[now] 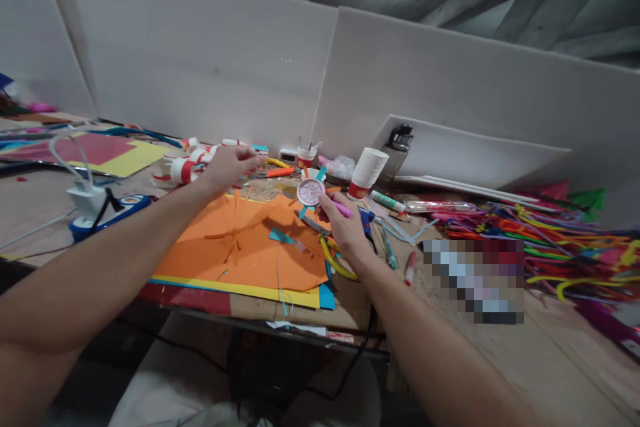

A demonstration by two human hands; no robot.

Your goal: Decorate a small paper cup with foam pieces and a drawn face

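My right hand is closed on a small paper cup piece and a pink marker. The round white face of the cup piece bears pink line drawing, and orange and blue paper strips stick out around it. My left hand reaches over the back of the table, its fingers stretched out and apart with nothing visible in them. Beside that hand lie several cut red-and-white paper cups. Below both hands are orange paper sheets with scattered strips. Yellow-handled scissors lie under my right hand.
A stack of paper cups stands near a dark-topped bottle. Colourful pipe cleaners heap up at the right. A blue power strip with a white charger sits left. White boards wall off the back.
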